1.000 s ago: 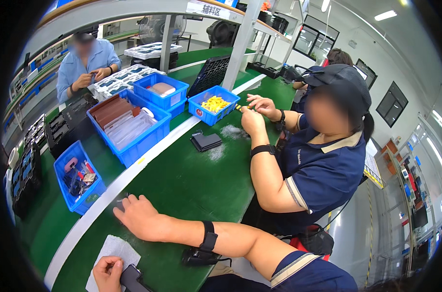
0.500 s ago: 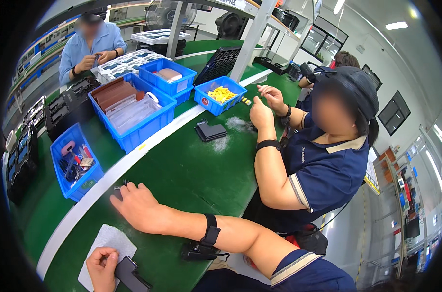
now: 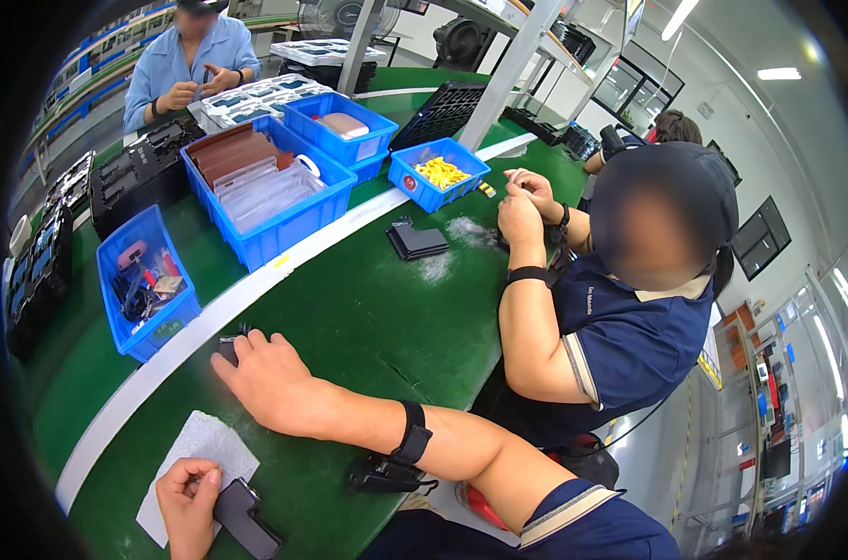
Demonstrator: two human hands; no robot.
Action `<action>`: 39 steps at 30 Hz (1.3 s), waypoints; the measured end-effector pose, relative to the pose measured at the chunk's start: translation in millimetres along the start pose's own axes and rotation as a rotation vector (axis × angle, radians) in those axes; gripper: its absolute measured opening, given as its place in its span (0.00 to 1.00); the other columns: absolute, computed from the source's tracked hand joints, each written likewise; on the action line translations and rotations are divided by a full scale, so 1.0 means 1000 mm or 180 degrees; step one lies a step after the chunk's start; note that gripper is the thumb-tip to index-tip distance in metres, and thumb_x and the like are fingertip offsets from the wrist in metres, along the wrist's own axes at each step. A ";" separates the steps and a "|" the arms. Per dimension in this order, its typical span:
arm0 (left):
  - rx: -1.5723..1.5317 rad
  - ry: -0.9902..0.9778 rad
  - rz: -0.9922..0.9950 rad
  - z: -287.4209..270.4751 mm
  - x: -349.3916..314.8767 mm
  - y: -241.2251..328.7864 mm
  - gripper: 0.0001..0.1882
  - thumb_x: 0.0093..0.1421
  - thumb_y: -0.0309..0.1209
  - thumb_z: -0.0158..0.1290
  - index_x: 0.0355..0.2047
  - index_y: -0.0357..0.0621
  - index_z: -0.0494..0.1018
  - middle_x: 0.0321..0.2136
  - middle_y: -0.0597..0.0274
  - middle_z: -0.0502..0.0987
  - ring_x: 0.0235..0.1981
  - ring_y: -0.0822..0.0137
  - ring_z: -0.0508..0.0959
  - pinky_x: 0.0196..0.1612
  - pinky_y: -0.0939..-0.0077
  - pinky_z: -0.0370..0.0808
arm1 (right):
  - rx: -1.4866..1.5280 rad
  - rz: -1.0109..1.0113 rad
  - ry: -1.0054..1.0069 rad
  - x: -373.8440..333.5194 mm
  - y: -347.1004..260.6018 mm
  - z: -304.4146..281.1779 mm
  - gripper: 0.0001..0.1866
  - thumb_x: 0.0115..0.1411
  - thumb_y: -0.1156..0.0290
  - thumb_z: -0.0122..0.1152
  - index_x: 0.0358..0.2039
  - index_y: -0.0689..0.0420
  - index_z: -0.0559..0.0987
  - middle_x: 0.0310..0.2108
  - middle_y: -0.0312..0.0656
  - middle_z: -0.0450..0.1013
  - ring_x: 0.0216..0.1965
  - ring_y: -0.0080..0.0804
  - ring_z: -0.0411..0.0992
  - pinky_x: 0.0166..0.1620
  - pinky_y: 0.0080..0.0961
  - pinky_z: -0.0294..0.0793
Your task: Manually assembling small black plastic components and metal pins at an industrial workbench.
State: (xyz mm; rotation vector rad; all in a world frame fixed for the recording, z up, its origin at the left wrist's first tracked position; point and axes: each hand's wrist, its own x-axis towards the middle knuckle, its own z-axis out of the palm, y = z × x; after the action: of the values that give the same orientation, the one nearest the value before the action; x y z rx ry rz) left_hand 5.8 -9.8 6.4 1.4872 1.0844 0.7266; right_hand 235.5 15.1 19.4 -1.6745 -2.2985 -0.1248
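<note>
My right hand (image 3: pixel 273 381) reaches across the green worktable, thumb and fingers closed around a small black part (image 3: pixel 229 349) beside the pale strip. Most of that part's lower side is hidden by the fingers. Near the lower edge, my left hand (image 3: pixel 189 504) has thumb and forefinger pressed together over a white textured sheet (image 3: pixel 192 448); whatever is between them does not show. Against its right side rests a flat black L-shaped piece (image 3: pixel 246 519); I cannot tell whether the hidden fingers grip it.
Left of the pale strip (image 3: pixel 209 322) stand blue bins (image 3: pixel 167 322) with tools, brown and clear sheets. A blue bin (image 3: pixel 456 196) of yellow pieces and stacked black parts (image 3: pixel 418 239) lie ahead. A co-worker (image 3: pixel 620 308) sits close at right; another (image 3: pixel 192 70) works across.
More of the black part now shows at my right fingertips. My left hand stays beside the white sheet, and more of the L-shaped piece shows. The whole view has shifted slightly.
</note>
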 end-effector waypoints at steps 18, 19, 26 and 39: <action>-0.0128 -0.0028 -0.0050 0.001 0.001 -0.003 0.04 0.56 0.24 0.53 0.30 0.34 0.72 0.26 0.66 0.74 0.28 0.79 0.70 0.35 0.85 0.67 | 0.0048 0.0130 -0.0333 -0.002 0.000 -0.010 0.21 0.50 0.73 0.53 0.48 0.59 0.72 0.36 0.52 0.68 0.39 0.44 0.67 0.35 0.38 0.68; -0.0120 -0.0008 -0.0051 0.001 0.000 -0.001 0.04 0.56 0.24 0.53 0.30 0.34 0.72 0.26 0.66 0.74 0.28 0.79 0.70 0.35 0.85 0.67 | 0.0059 0.0113 -0.0326 -0.002 -0.001 -0.011 0.21 0.50 0.73 0.53 0.48 0.59 0.72 0.36 0.52 0.68 0.39 0.44 0.67 0.35 0.38 0.68; -0.0183 -0.0001 -0.0028 0.000 0.001 -0.001 0.04 0.56 0.23 0.53 0.30 0.34 0.72 0.26 0.66 0.74 0.28 0.79 0.70 0.34 0.85 0.67 | 0.0141 -0.0108 -0.0401 -0.004 0.002 -0.011 0.24 0.52 0.74 0.51 0.52 0.50 0.71 0.40 0.56 0.67 0.41 0.47 0.66 0.37 0.40 0.70; -0.0124 -0.0056 -0.0238 0.002 -0.003 0.013 0.04 0.55 0.25 0.54 0.29 0.35 0.72 0.26 0.67 0.74 0.28 0.79 0.70 0.34 0.85 0.66 | -0.0071 -0.0108 -0.0384 -0.004 0.001 -0.013 0.18 0.49 0.71 0.55 0.43 0.54 0.75 0.36 0.51 0.67 0.39 0.43 0.66 0.36 0.33 0.67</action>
State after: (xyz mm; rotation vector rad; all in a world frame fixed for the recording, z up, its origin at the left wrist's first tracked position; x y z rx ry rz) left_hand 9.3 -13.4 18.9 1.4102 1.1005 0.6775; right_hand 239.9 9.0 30.7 -1.6977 -2.4225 -0.0580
